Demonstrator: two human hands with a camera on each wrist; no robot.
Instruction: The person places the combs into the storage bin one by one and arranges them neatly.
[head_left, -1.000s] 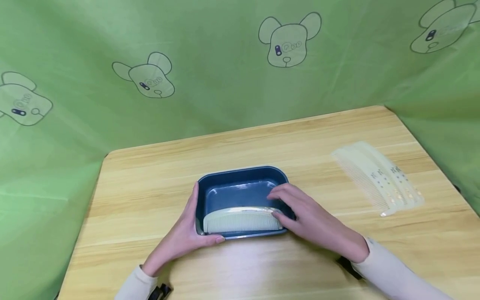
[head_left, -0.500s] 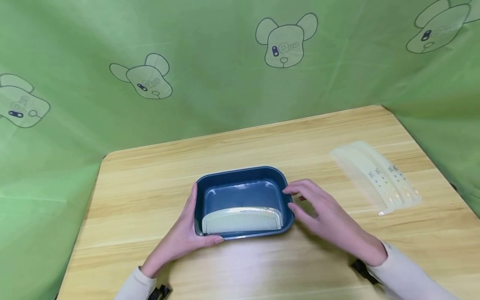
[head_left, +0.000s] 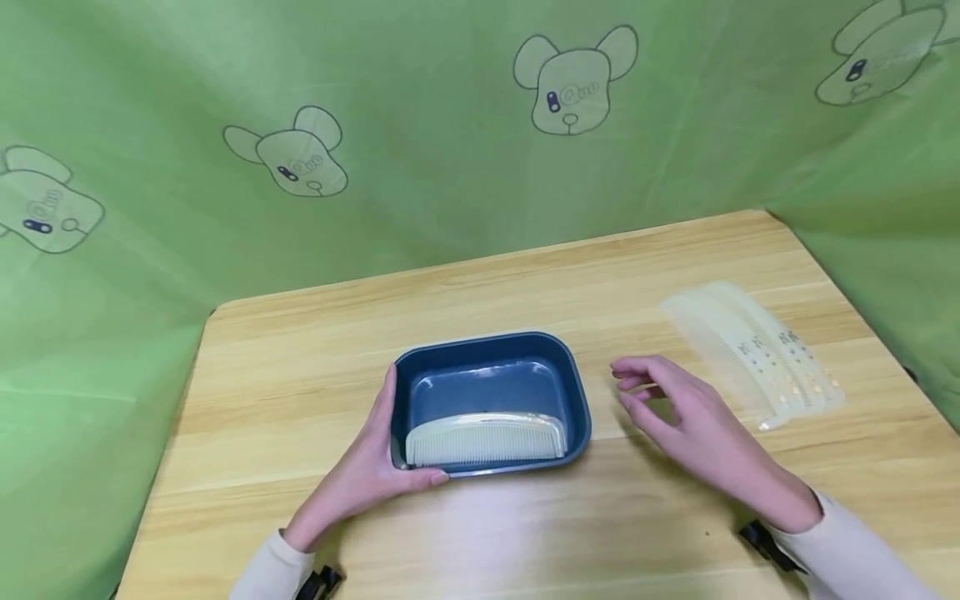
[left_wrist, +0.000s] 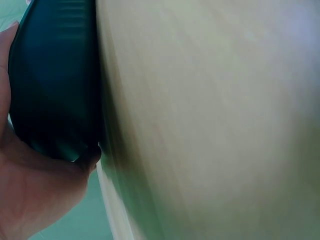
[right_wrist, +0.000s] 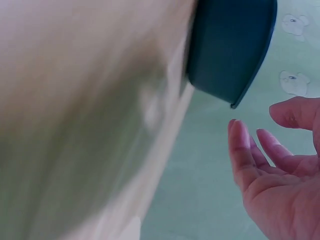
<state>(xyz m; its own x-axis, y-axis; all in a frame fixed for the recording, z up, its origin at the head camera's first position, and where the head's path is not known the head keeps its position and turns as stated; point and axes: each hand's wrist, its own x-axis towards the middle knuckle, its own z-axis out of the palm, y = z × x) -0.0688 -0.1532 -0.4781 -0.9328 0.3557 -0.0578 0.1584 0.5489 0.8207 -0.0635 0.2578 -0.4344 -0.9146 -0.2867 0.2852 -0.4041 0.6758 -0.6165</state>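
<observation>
A dark blue rectangular plastic tray (head_left: pixel 483 385) sits on the table. Inside, along its front wall, lies a pale comb (head_left: pixel 486 442) with its teeth towards me. My left hand (head_left: pixel 367 458) grips the tray's left end, thumb along the front and fingers up the left side; the left wrist view shows the same grip on the tray wall (left_wrist: pixel 55 75). To the right of the tray, my right hand (head_left: pixel 697 429) hovers apart from it, holding nothing, its fingers loosely bent. Several overlapping pale combs (head_left: pixel 753 358) with printed marks lie flat farther right.
The wooden table (head_left: pixel 300 350) has a back edge close to a green cloth (head_left: pixel 435 167) printed with bear heads. This cloth also hangs at the left and right sides.
My right hand has let go of the comb in the tray and moved right, out past the tray's right wall. The left hand and tray stay put.
</observation>
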